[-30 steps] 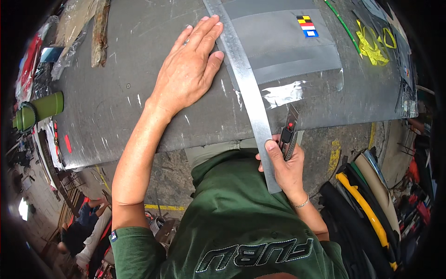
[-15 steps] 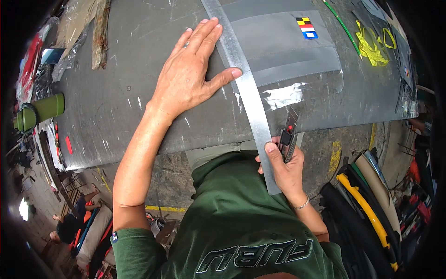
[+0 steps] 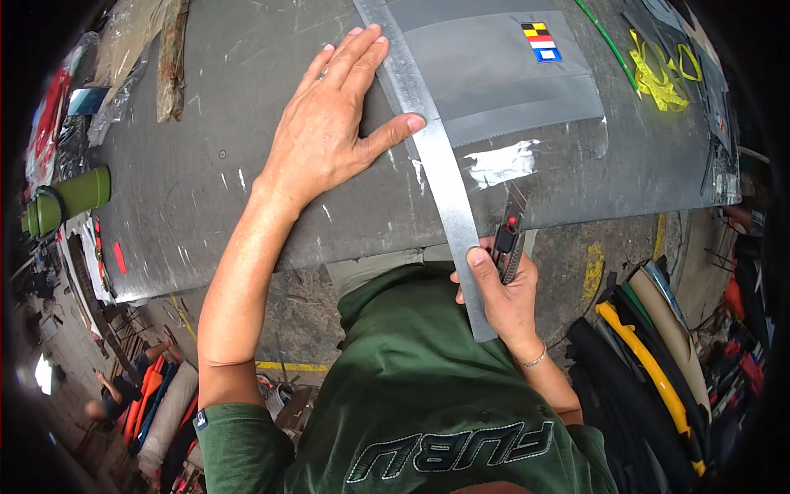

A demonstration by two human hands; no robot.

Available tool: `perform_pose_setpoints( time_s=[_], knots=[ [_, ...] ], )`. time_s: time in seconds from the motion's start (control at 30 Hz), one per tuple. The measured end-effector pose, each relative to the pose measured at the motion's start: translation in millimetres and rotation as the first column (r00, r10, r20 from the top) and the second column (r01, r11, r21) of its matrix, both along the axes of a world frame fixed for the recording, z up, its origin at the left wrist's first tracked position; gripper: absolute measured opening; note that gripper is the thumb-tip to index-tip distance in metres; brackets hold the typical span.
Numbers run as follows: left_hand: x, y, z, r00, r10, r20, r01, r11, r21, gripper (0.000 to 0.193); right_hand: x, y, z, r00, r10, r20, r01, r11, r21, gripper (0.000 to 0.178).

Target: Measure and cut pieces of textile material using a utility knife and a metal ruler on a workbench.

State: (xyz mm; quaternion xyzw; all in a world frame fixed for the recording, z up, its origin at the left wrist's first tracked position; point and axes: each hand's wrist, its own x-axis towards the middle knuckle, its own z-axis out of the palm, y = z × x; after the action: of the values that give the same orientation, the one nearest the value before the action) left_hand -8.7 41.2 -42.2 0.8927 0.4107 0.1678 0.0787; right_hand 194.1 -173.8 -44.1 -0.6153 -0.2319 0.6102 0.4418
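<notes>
My left hand [image 3: 333, 132] lies flat on the grey work table [image 3: 206, 206], fingers spread, thumb tip pressing the left edge of a long metal ruler [image 3: 428, 156]. The ruler runs from the table's far side down past its near edge to my chest. My right hand [image 3: 502, 292] grips a black utility knife [image 3: 510, 235] with a red slider at the near edge, blade against the ruler's right side. A grey fabric sheet [image 3: 502, 82] with a small coloured patch [image 3: 541, 41] lies right of the ruler under clear plastic.
A green bottle [image 3: 70, 198] lies at the table's left edge. Yellow cut-out shapes [image 3: 658, 70] and a green strip [image 3: 605, 41] sit at the far right. Rolls of fabric [image 3: 650, 362] stand on the floor to my right. Another person [image 3: 123, 387] crouches at lower left.
My left hand has slid slightly right, and its thumb has swung out onto the ruler's edge. The right hand and knife have stayed at the near edge.
</notes>
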Motion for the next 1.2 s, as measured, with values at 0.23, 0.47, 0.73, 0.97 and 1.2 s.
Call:
perform_pose_setpoints(
  time_s=[0.23,0.47,0.73,0.97,1.2],
  knots=[
    [-0.2,0.9,2.0,1.000,-0.003,0.006,0.003,1.000,-0.002,0.087,-0.5,0.8,2.4,1.000,-0.017,-0.011,0.017,1.000,-0.012,0.035],
    [0.3,0.7,1.0,1.000,-0.006,0.020,0.007,1.000,-0.011,0.086,0.1,-0.6,0.2,1.000,-0.011,-0.027,0.011,1.000,-0.006,0.035],
    [0.5,1.7,3.9,1.000,-0.014,0.012,0.015,1.000,-0.014,0.087,0.4,0.1,1.1,1.000,-0.008,-0.027,0.008,1.000,-0.005,0.034],
    [8.4,-1.6,22.4,0.997,0.023,-0.072,-0.026,0.999,-0.042,0.096,0.8,3.0,4.2,1.000,0.010,-0.020,-0.010,1.000,-0.013,0.036],
    [21.9,5.7,44.6,0.978,0.011,-0.206,-0.042,0.989,-0.144,0.098,23.1,-5.0,-5.5,0.894,0.156,0.420,-0.235,0.962,0.142,0.032]
  ],
)
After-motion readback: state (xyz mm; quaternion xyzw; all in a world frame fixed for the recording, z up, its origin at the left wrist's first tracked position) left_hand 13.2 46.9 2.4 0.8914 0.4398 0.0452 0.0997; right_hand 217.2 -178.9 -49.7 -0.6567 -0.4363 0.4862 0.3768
